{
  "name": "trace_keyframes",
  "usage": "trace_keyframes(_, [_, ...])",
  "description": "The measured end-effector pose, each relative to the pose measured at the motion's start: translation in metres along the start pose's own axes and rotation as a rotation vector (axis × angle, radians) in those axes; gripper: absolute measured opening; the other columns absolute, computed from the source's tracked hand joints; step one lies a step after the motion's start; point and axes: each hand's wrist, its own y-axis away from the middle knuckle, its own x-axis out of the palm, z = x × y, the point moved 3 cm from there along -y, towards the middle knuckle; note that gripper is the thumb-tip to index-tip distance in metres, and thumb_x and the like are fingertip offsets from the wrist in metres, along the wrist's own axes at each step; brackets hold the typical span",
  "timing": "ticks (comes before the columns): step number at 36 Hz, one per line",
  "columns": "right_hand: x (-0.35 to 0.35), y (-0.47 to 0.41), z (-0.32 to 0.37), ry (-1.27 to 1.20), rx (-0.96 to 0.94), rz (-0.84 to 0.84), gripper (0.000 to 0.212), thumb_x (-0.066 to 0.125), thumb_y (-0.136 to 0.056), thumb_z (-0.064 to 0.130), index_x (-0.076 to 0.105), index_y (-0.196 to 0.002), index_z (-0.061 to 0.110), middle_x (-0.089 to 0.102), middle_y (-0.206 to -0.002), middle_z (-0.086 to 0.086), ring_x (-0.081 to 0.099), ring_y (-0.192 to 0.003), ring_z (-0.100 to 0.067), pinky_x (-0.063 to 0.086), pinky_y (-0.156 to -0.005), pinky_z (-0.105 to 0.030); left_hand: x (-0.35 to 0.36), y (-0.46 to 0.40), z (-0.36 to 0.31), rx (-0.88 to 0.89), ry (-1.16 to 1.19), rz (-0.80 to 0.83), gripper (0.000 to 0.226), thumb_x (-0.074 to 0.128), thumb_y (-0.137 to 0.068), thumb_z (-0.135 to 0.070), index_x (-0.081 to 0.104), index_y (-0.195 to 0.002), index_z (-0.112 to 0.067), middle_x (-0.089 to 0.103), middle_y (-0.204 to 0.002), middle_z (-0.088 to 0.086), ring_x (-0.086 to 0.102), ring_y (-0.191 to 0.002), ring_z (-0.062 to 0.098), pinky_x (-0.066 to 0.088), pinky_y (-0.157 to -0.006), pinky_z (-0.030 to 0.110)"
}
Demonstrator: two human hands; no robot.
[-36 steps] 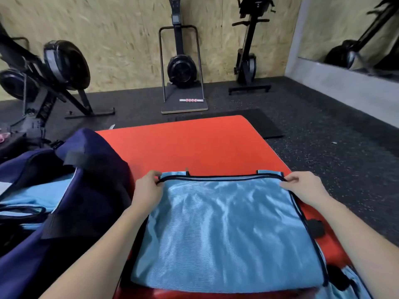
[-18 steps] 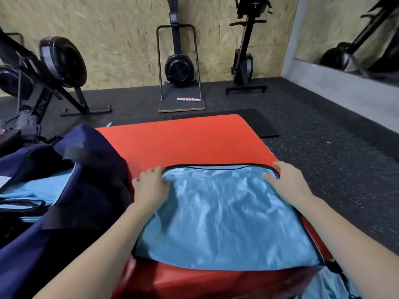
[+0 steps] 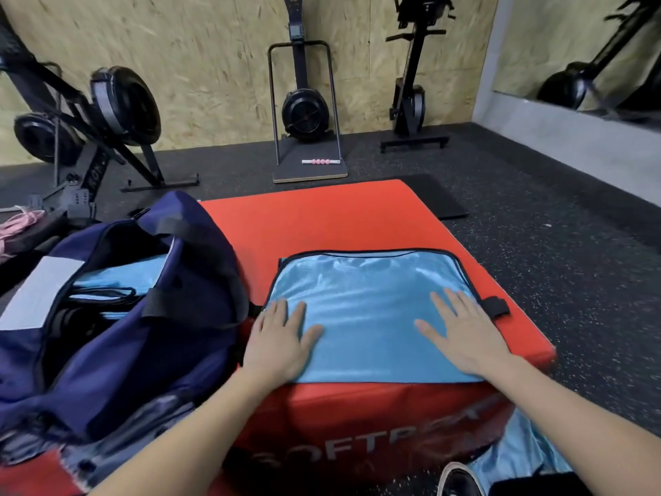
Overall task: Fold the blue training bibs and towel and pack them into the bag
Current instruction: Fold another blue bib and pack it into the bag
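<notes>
Your left hand (image 3: 282,343) and right hand (image 3: 461,332) lie flat, fingers straight, on the bib (image 3: 368,316) to smooth its fold for the bag (image 3: 118,327).

Both hands have left the far edge of the blue bib (image 3: 372,309), where a second ago they pinched its two far corners. Left hand (image 3: 282,340) now lies flat on the near left part of the bib, fingers straight; right hand (image 3: 461,332) lies flat on the near right part. The two strap tabs that stuck out past the far edge no longer show, and that edge is now a single black-trimmed line. Cloth lies smoother on the red box (image 3: 322,223).
</notes>
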Motion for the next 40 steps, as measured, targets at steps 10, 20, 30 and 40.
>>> trace_keyframes(10, [-0.013, 0.012, 0.002, -0.116, -0.055, 0.017, 0.081, 0.027, -0.095, 0.07, 0.018, -0.159, 0.022, 0.009, -0.167, -0.001, 0.002, -0.154, -0.016, 0.001, -0.125, -0.035, -0.012, 0.02, 0.008, -0.004, -0.035, -0.01, 0.076, 0.016, -0.096, -0.069, 0.016, -0.157, -0.024, 0.006, -0.165, 0.008, -0.004, -0.152, 0.024, 0.003, -0.122, 0.044])
trace_keyframes(20, [-0.038, 0.064, -0.01, -0.301, -0.17, 0.108, 0.079, 0.064, -0.078, 0.072, 0.048, -0.142, 0.029, 0.047, -0.141, 0.018, 0.041, -0.133, -0.004, 0.031, -0.113, -0.026, -0.022, 0.076, -0.02, -0.074, -0.13, -0.213, 0.049, 0.063, -0.084, -0.06, 0.073, -0.106, -0.017, 0.06, -0.125, 0.015, 0.051, -0.109, 0.038, 0.044, -0.082, 0.049])
trace_keyframes(30, [-0.037, 0.075, -0.039, -0.172, -0.266, 0.158, 0.033, 0.059, -0.075, 0.021, 0.041, -0.098, 0.037, 0.045, -0.105, 0.021, 0.047, -0.099, -0.005, 0.043, -0.083, -0.024, -0.009, 0.09, -0.021, -0.175, -0.003, -0.176, 0.088, 0.008, -0.077, -0.079, 0.051, -0.133, -0.026, 0.044, -0.134, 0.008, 0.042, -0.116, 0.032, 0.033, -0.098, 0.046])
trace_keyframes(40, [-0.041, 0.053, -0.015, -0.199, -0.224, 0.032, 0.01, 0.059, -0.083, 0.032, 0.055, -0.092, 0.033, 0.058, -0.102, 0.014, 0.052, -0.098, -0.006, 0.044, -0.083, -0.03, -0.003, -0.025, -0.006, -0.103, 0.106, -0.088, 0.061, 0.035, -0.094, -0.068, 0.046, -0.137, -0.026, 0.033, -0.15, 0.01, 0.03, -0.138, 0.031, 0.029, -0.111, 0.048])
